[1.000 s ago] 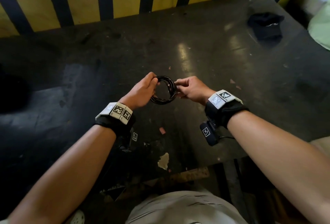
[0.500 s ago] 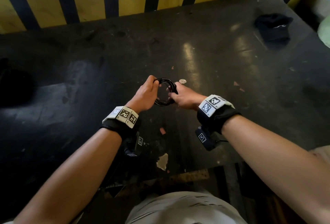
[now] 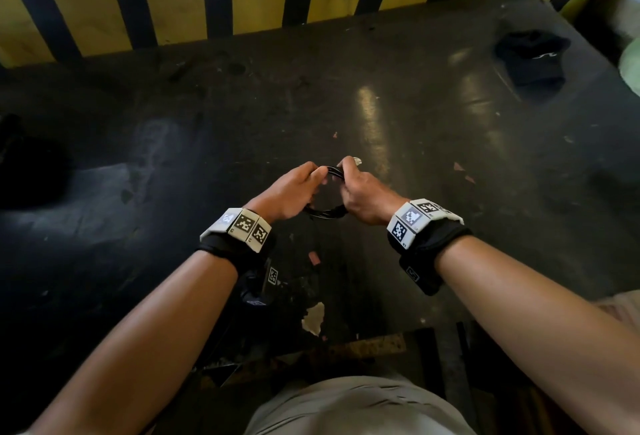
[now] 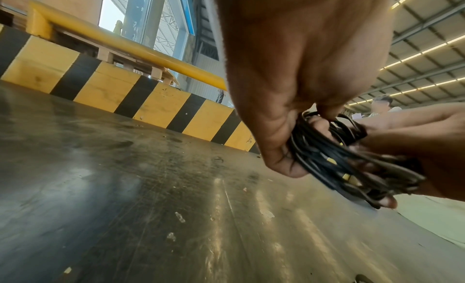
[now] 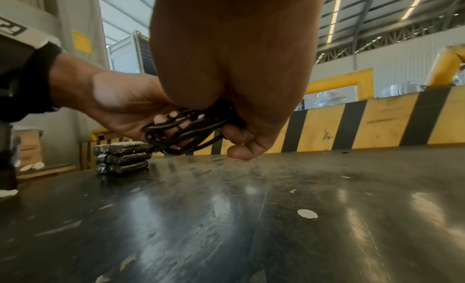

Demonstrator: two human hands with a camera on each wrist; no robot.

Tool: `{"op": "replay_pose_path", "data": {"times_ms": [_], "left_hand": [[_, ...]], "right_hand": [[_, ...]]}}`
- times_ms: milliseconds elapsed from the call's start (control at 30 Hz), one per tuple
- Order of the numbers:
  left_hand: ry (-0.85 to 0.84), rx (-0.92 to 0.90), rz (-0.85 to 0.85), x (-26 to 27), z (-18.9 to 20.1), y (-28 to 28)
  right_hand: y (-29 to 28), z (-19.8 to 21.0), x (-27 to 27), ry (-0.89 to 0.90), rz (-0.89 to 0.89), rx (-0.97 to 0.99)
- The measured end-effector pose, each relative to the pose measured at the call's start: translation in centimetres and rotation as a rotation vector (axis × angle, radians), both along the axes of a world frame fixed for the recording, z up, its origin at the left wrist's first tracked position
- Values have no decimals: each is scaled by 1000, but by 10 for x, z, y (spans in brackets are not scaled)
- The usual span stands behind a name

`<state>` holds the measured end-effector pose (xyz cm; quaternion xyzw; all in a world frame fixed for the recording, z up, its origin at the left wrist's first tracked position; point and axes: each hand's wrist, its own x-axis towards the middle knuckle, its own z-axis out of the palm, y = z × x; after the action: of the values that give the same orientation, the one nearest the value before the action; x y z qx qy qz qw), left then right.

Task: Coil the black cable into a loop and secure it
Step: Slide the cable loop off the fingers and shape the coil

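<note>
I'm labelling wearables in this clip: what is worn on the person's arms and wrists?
Both forearms are bare, with no sleeves. Each wrist carries a black fabric strap, the left wrist strap and right wrist strap, topped by white blocks printed with black-and-white square marker codes. Small black camera units hang beneath.

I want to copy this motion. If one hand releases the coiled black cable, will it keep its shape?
Probably not. The black cable is thin, its turns look loose and splayed, and no tie shows. Both the left hand and right hand grip it, so it likely springs open.
</note>
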<state>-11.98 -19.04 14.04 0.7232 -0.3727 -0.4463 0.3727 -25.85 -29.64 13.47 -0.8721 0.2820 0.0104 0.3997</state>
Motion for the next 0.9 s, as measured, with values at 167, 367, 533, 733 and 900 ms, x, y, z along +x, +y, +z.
{"op": "replay_pose_path", "data": {"times_ms": [167, 367, 533, 733, 900], "left_hand": [[-121, -66, 5, -1, -12, -4], [-172, -75, 14, -1, -23, -14], [-138, -48, 31, -2, -21, -23], [-116, -92, 115, -8, -26, -34], [-118, -109, 130, -15, -29, -39]], "right_hand": [[-4, -15, -5, -188, -110, -39], [-8, -27, -14, -242, -201, -10], [-25, -33, -15, -215, -246, 95], [-33, -34, -16, -205, -254, -2], [-30, -44, -15, -257, -357, -15]]}}
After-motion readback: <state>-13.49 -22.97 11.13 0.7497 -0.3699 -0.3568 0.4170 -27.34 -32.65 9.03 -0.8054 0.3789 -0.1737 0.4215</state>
